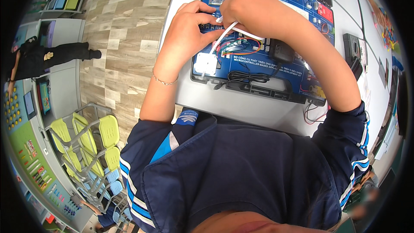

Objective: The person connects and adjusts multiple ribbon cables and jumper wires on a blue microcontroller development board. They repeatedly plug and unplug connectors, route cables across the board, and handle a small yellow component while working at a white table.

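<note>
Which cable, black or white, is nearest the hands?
The white cable, running up to the left hand and right hand; the black cable lies bundled near the blue board's edge.

Bright, even indoor light fills the scene — the white surface (241, 113) looks pale at right and greyer, softly shaded, along its near edge. The left hand (186, 32) and right hand (248, 11) are clearly lit and fairly sharp. Fisheye distortion bends the green panel (20, 137) at far left, black swallows the corners — and a person (365, 191) at near right is blurred.
</note>
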A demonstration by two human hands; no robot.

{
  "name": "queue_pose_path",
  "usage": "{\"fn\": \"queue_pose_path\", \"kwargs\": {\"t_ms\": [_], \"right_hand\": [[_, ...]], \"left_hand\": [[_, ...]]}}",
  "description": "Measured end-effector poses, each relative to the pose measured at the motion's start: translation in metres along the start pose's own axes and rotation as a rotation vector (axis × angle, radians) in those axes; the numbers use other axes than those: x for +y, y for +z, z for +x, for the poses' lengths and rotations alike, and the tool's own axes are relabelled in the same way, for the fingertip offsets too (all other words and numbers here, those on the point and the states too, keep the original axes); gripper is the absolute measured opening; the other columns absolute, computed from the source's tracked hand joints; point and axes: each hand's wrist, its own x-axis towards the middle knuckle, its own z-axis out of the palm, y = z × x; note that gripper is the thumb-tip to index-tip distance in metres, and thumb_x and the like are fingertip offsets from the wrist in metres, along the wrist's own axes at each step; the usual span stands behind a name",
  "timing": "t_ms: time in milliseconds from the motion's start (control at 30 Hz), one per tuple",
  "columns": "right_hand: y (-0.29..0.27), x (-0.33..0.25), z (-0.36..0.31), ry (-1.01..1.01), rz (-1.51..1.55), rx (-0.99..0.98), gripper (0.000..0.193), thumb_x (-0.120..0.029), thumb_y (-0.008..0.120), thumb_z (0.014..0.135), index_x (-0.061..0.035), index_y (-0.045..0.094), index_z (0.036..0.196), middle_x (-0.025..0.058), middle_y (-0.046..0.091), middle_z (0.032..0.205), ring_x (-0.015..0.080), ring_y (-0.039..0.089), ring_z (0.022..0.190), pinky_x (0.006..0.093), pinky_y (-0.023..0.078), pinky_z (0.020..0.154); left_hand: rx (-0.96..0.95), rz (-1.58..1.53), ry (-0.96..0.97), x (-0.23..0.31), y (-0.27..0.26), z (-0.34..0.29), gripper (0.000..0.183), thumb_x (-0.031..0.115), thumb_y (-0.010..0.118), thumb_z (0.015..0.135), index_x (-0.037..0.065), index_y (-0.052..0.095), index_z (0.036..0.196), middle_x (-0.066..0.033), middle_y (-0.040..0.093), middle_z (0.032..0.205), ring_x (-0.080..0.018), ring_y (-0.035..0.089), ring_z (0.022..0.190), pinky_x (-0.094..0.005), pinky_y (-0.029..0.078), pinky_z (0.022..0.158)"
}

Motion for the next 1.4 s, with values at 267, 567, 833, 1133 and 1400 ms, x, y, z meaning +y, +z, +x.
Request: {"fn": "queue_pose_path", "kwargs": {"t_ms": [267, 567, 833, 1133, 1400], "right_hand": [[0.004, 0.006, 0.000, -0.054, -0.016, 0.048, 0.016, -0.026, 0.073, 0.084, -0.0107, 0.077, 0.086, 0.0119, 0.071, 0.081, 0.0336, 0.071, 0.075, 0.0415, 0.056, 0.063], [-0.028, 0.013, 0.006, -0.026, 0.204, -0.095, 0.009, -0.004, 0.071, 0.083, -0.0036, 0.073, 0.091, 0.0100, 0.068, 0.087, 0.0295, 0.067, 0.080, 0.0377, 0.053, 0.070], [-0.060, 0.004, -0.037, 0.175, 0.477, 0.245, 0.013, -0.016, 0.063, 0.097, -0.0043, 0.058, 0.101, 0.0072, 0.058, 0.081, 0.0186, 0.054, 0.067, 0.0313, 0.045, 0.062], [-0.037, -0.003, -0.101, 0.345, 0.369, 0.345, 0.013, -0.008, 0.069, 0.088, -0.0035, 0.062, 0.097, 0.0077, 0.054, 0.075, 0.0189, 0.052, 0.064, 0.0316, 0.046, 0.058], [-0.031, -0.010, -0.076, 0.423, 0.294, -0.005, 0.010, -0.011, 0.074, 0.081, -0.0028, 0.074, 0.086, 0.0119, 0.064, 0.080, 0.0251, 0.064, 0.071, 0.0345, 0.053, 0.064]], "left_hand": [[-0.002, 0.006, 0.005, -0.004, 0.001, -0.001, 0.019, 0.017, 0.087, 0.069, 0.011, 0.080, 0.086, -0.0045, 0.068, 0.107, -0.0275, 0.060, 0.106, -0.0373, 0.050, 0.094], [-0.010, 0.008, 0.005, -0.002, 0.000, -0.002, 0.023, 0.021, 0.089, 0.068, 0.013, 0.081, 0.087, -0.0040, 0.068, 0.107, -0.0269, 0.060, 0.106, -0.0377, 0.050, 0.093], [0.007, -0.004, 0.036, -0.003, -0.002, 0.002, 0.028, 0.024, 0.091, 0.064, 0.018, 0.081, 0.089, -0.0015, 0.068, 0.106, -0.0260, 0.060, 0.104, -0.0360, 0.050, 0.091], [-0.025, 0.014, 0.009, 0.000, -0.005, 0.002, 0.039, 0.014, 0.091, 0.060, 0.017, 0.081, 0.098, -0.0034, 0.069, 0.108, -0.0240, 0.061, 0.107, -0.0364, 0.050, 0.092], [0.027, 0.069, -0.026, 0.006, 0.002, 0.003, 0.044, 0.020, 0.094, 0.054, 0.018, 0.081, 0.097, -0.0018, 0.069, 0.103, -0.0233, 0.062, 0.105, -0.0365, 0.050, 0.090]]}}
